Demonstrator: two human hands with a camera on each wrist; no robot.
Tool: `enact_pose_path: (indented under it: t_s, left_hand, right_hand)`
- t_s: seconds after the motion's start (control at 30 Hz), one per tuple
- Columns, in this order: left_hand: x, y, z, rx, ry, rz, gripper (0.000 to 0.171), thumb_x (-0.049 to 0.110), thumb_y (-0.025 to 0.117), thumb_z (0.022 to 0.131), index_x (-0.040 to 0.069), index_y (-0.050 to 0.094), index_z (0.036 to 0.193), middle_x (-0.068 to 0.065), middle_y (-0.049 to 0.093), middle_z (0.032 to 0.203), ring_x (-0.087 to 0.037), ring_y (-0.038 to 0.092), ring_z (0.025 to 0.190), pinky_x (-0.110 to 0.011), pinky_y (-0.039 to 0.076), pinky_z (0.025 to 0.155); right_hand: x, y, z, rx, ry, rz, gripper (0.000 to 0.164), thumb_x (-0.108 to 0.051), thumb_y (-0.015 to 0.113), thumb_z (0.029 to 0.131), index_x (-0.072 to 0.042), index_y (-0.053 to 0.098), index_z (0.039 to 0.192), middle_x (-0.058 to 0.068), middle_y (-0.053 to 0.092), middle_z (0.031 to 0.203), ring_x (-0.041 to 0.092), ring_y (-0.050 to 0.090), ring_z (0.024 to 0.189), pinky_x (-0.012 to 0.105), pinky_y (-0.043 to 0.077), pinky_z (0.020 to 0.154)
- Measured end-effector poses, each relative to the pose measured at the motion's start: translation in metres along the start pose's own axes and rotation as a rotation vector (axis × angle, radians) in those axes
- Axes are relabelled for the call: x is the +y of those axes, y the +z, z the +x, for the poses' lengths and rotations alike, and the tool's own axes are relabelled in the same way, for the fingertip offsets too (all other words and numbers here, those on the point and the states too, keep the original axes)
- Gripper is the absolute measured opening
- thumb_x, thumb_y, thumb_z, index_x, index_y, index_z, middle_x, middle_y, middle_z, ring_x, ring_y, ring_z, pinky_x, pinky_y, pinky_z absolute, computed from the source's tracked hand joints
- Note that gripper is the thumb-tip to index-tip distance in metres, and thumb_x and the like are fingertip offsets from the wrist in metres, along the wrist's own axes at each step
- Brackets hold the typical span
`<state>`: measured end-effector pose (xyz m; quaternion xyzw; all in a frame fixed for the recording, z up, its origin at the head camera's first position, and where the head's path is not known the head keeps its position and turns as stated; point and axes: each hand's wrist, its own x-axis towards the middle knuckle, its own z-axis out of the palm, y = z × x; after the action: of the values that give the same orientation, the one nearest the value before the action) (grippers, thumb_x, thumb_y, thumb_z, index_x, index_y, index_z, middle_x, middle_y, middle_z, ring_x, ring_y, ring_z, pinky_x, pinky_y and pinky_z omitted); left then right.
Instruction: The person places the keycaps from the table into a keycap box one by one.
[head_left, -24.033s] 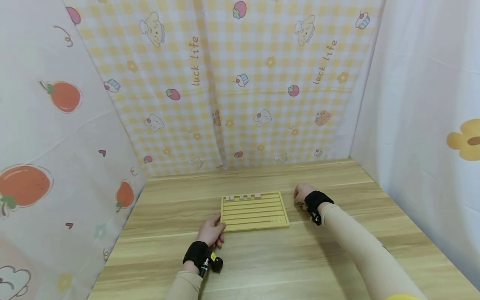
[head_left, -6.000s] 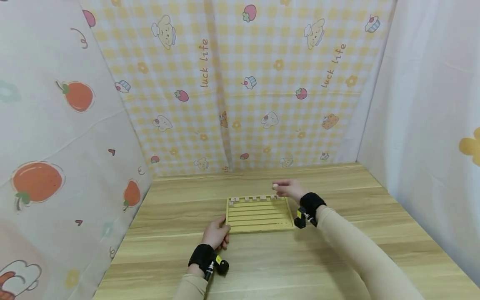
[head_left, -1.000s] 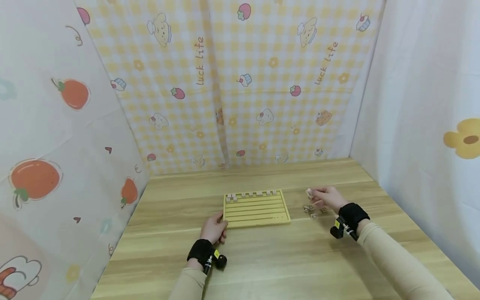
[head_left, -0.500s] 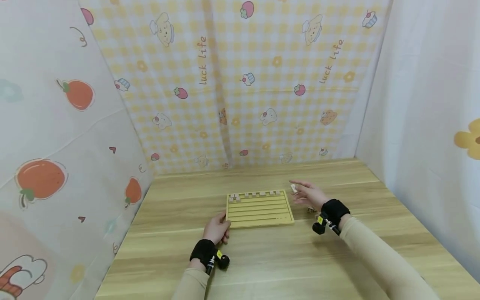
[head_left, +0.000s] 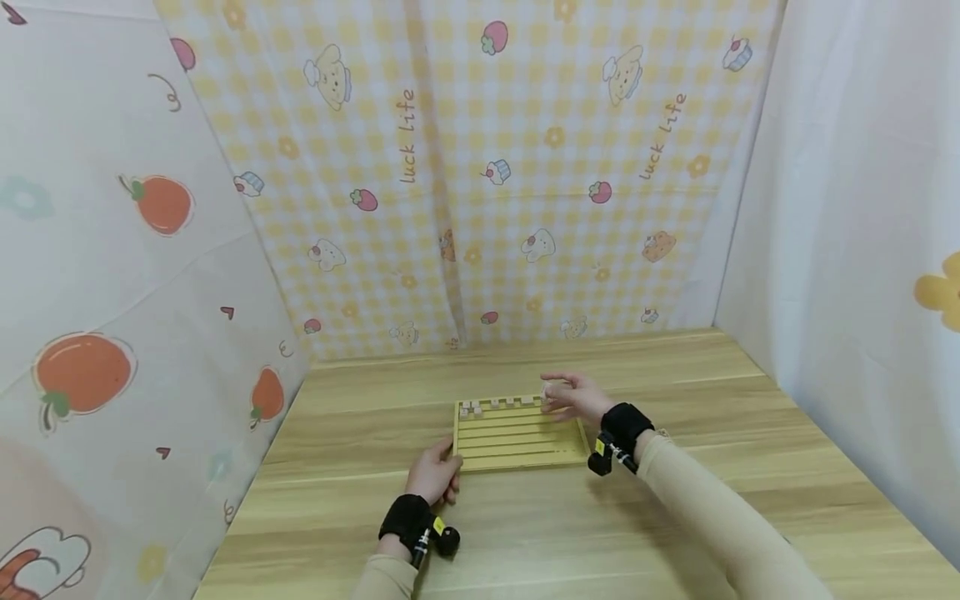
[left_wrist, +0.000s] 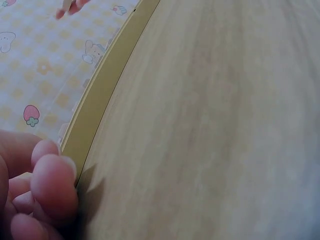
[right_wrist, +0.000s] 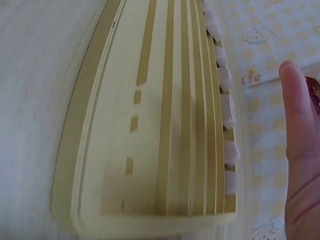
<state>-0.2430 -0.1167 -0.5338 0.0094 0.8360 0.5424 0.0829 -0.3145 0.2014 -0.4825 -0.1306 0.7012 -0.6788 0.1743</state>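
A shallow yellow grooved board (head_left: 517, 443) lies on the table in the head view. Small pale blocks (head_left: 495, 403) stand along its back groove, with two more in the groove in front at the left. My left hand (head_left: 431, 472) grips the board's front left corner, thumb on top; in the left wrist view its fingers (left_wrist: 52, 185) curl at the board's yellow side (left_wrist: 95, 110). Above the back right of the board, my right hand (head_left: 583, 402) pinches a small pale block (head_left: 545, 392). The right wrist view shows that hand (right_wrist: 302, 150) beside the row of blocks (right_wrist: 230, 152).
A wood-grain table (head_left: 510, 533) surrounds the board. Part of a loose block (head_left: 662, 432) shows beside my right sleeve, which hides the area in front of it. A yellow checked cloth (head_left: 487, 275) hangs behind, with white cloths at both sides.
My right hand has carried a block leftward from the loose blocks to over the board's back right. Since the oldest frame, more blocks stand on the board. The left hand stays at its corner.
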Motion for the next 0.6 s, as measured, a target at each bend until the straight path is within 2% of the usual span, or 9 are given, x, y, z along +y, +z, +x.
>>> enact_pose_path:
  t_s: [0.07, 0.17, 0.3, 0.4, 0.53, 0.6]
  left_hand:
    - [-0.001, -0.001, 0.000, -0.004, 0.003, -0.004, 0.058, 0.018, 0.056, 0.093, 0.006, 0.040, 0.148, -0.001, 0.056, 0.053, -0.012, 0.051, 0.036, -0.022, 0.035, 0.032]
    - [-0.002, -0.002, 0.001, -0.011, -0.001, -0.015, 0.059, 0.019, 0.056, 0.094, 0.005, 0.039, 0.148, -0.002, 0.057, 0.053, -0.013, 0.052, 0.036, -0.023, 0.036, 0.032]
    - [-0.004, -0.003, 0.002, -0.014, -0.003, -0.016, 0.060, 0.020, 0.056, 0.095, 0.003, 0.036, 0.149, -0.002, 0.056, 0.054, -0.013, 0.052, 0.037, -0.022, 0.036, 0.033]
    - [-0.004, -0.002, 0.004, -0.021, 0.000, -0.018, 0.060, 0.020, 0.056, 0.095, 0.003, 0.036, 0.149, -0.001, 0.056, 0.054, -0.013, 0.051, 0.037, -0.023, 0.036, 0.033]
    - [-0.004, -0.002, 0.005, -0.024, -0.002, -0.023, 0.059, 0.019, 0.056, 0.095, 0.005, 0.037, 0.149, -0.001, 0.056, 0.054, -0.013, 0.052, 0.037, -0.023, 0.036, 0.033]
    - [-0.005, -0.002, 0.005, -0.024, 0.002, -0.021, 0.059, 0.019, 0.057, 0.095, 0.004, 0.037, 0.149, -0.001, 0.056, 0.054, -0.013, 0.052, 0.037, -0.023, 0.036, 0.032]
  right_hand:
    - [-0.002, 0.008, 0.006, 0.024, -0.002, -0.033, 0.056, -0.017, 0.057, 0.099, 0.005, 0.034, 0.145, 0.033, 0.051, 0.127, 0.036, 0.062, 0.106, 0.052, 0.049, 0.091]
    - [-0.003, 0.022, 0.017, 0.111, -0.005, -0.120, 0.050, -0.015, 0.062, 0.096, 0.009, 0.045, 0.137, 0.025, 0.057, 0.116, 0.037, 0.063, 0.102, 0.045, 0.054, 0.080]
    - [-0.003, 0.042, 0.032, 0.219, -0.002, -0.273, 0.037, -0.010, 0.066, 0.092, 0.008, 0.058, 0.123, 0.014, 0.060, 0.099, 0.032, 0.065, 0.085, 0.035, 0.054, 0.062]
    - [0.004, 0.053, 0.045, 0.229, -0.053, -0.391, 0.024, -0.002, 0.068, 0.087, 0.006, 0.063, 0.109, 0.011, 0.062, 0.087, 0.025, 0.065, 0.068, 0.034, 0.053, 0.057]
    - [0.009, 0.066, 0.058, 0.225, -0.133, -0.680, 0.013, -0.002, 0.072, 0.082, -0.003, 0.065, 0.093, 0.003, 0.061, 0.080, 0.016, 0.060, 0.067, 0.032, 0.051, 0.062]
    - [0.009, 0.073, 0.060, 0.225, -0.138, -0.844, 0.012, -0.006, 0.074, 0.082, -0.007, 0.067, 0.091, 0.000, 0.061, 0.080, 0.014, 0.056, 0.072, 0.031, 0.048, 0.066]
